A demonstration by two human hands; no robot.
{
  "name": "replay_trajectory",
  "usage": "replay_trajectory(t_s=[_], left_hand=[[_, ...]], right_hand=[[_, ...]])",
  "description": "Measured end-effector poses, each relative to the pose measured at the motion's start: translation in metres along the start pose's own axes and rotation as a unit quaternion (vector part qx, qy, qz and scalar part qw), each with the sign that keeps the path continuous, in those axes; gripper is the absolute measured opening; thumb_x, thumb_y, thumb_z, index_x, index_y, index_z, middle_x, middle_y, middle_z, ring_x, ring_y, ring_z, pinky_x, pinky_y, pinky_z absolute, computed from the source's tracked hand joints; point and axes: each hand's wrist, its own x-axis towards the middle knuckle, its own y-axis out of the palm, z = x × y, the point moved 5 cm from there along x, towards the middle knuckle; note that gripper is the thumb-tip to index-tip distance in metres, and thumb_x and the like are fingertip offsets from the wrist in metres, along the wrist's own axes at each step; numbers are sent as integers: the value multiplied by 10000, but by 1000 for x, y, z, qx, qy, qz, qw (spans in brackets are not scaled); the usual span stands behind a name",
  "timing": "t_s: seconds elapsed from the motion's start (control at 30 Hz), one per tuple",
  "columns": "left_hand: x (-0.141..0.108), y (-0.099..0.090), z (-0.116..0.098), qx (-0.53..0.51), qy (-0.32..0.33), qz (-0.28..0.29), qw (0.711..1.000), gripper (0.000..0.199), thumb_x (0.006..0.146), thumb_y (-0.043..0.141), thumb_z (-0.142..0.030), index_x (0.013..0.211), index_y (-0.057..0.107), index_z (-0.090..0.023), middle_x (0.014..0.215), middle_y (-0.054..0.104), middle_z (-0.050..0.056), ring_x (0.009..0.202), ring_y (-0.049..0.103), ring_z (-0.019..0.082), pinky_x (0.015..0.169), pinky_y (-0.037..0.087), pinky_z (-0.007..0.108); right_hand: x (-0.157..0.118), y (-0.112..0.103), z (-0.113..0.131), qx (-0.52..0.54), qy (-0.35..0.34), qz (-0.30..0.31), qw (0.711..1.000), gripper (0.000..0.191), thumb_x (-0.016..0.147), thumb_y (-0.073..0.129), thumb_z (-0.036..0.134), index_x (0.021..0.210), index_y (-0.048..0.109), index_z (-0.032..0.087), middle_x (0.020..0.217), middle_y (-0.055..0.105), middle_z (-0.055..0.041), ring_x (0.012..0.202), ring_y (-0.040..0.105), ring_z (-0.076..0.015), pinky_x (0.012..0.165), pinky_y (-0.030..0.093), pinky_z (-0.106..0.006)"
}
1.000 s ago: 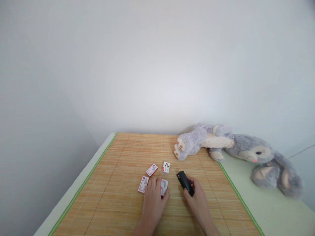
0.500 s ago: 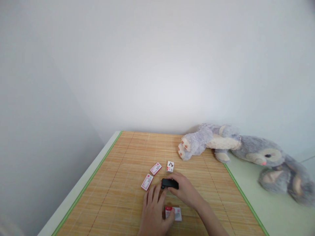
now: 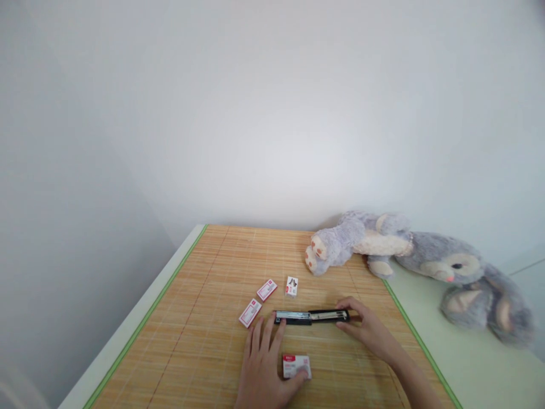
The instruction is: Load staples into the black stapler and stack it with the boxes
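A black stapler (image 3: 293,318) lies on the bamboo mat, swung wide apart into a nearly straight line, its metal staple channel showing. My right hand (image 3: 368,329) pinches the end of its top arm at the right, thumb and fingers on either side. My left hand (image 3: 264,363) rests flat with fingers spread. Its fingertips touch or lie right beside the left end of the stapler; which of the two, I cannot tell. The left thumb lies over the lower right part of a small red and white box (image 3: 293,365) in front of the stapler.
Two small white and red boxes (image 3: 250,313) and a little box with a stapler picture (image 3: 292,286) lie beyond my hands on the bamboo mat (image 3: 204,352). A grey plush rabbit (image 3: 447,258) stretches along the back right, across the mat's edge. A wall stands behind.
The stapler was folded shut in my right hand; now it is spread open. My right hand has moved to the right with its top arm. My left hand stays nearly in place.
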Motion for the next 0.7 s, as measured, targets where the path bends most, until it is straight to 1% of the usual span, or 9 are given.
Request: replay_trajectory(t_s=[0.1, 0.17, 0.27, 0.37, 0.47, 0.5, 0.57, 0.63, 0.7], left_hand=[[-5, -2, 3, -14, 5, -6, 1000, 1027, 766, 754, -642, 1622, 274, -338, 1687, 297, 89, 1515, 290, 438, 1183, 342, 660], [-10, -6, 7, -37, 22, -10, 999, 950, 763, 781, -560, 1582, 369, -310, 1635, 380, 118, 1472, 373, 413, 1167, 402, 601], [-13, -13, 10, -83, 57, 35, 994, 739, 720, 833, -422, 1404, 572, -320, 1421, 587, 96, 1296, 555, 340, 1079, 504, 483], [-8, -22, 8, -101, 54, 91, 989, 475, 778, 798, -362, 1231, 658, -333, 1260, 650, 53, 1181, 596, 282, 1017, 513, 428], [5, -30, 1, -106, 44, 106, 988, 325, 810, 776, -326, 1122, 685, -313, 1178, 654, 42, 1121, 597, 261, 981, 495, 409], [10, -30, 0, -110, 43, 107, 987, 313, 799, 788, -320, 1097, 691, -306, 1161, 653, 41, 1109, 597, 259, 972, 491, 403], [18, -30, 1, -119, 43, 108, 986, 338, 779, 817, -328, 1095, 700, -308, 1146, 651, 39, 1104, 594, 260, 972, 484, 400], [23, -27, 5, -124, 36, 103, 986, 395, 764, 842, -350, 1131, 699, -314, 1141, 649, 41, 1108, 593, 263, 977, 479, 402], [26, -25, 9, -126, 27, 98, 987, 429, 757, 855, -363, 1152, 695, -314, 1130, 649, 41, 1099, 598, 263, 969, 481, 399]], right_hand=[[-11, 9, -21, 56, 50, -37, 996, 528, 780, 771, 520, 1209, 637, 241, 1126, 681, -68, 1010, 667, -239, 858, 567, -365], [-23, 21, -29, 105, 96, -42, 989, 598, 765, 766, 594, 1209, 610, 226, 1017, 683, -47, 821, 675, -192, 708, 566, -314], [-47, 59, -28, 184, 186, 30, 965, 622, 798, 630, 768, 1053, 613, 201, 792, 635, 8, 504, 557, -103, 443, 408, -224], [-67, 109, -11, 236, 238, 117, 935, 686, 801, 539, 848, 1042, 599, 209, 698, 605, 43, 385, 460, -62, 379, 304, -193], [-71, 144, 5, 249, 244, 139, 927, 709, 799, 498, 875, 1027, 594, 211, 623, 551, 72, 343, 358, -46, 371, 249, -193], [-68, 149, 7, 245, 239, 139, 929, 706, 809, 487, 870, 1037, 595, 211, 608, 533, 79, 340, 330, -48, 374, 244, -200], [-60, 147, 10, 211, 218, 122, 945, 650, 850, 488, 816, 1026, 611, 202, 596, 512, 80, 371, 335, -63, 404, 267, -215], [-51, 131, 11, 132, 181, 78, 971, 516, 873, 570, 694, 968, 633, 191, 608, 520, 63, 458, 423, -90, 476, 319, -228], [-43, 114, 16, 35, 141, 39, 989, 378, 839, 687, 521, 1026, 663, 194, 632, 546, 55, 567, 511, -121, 561, 355, -238]])
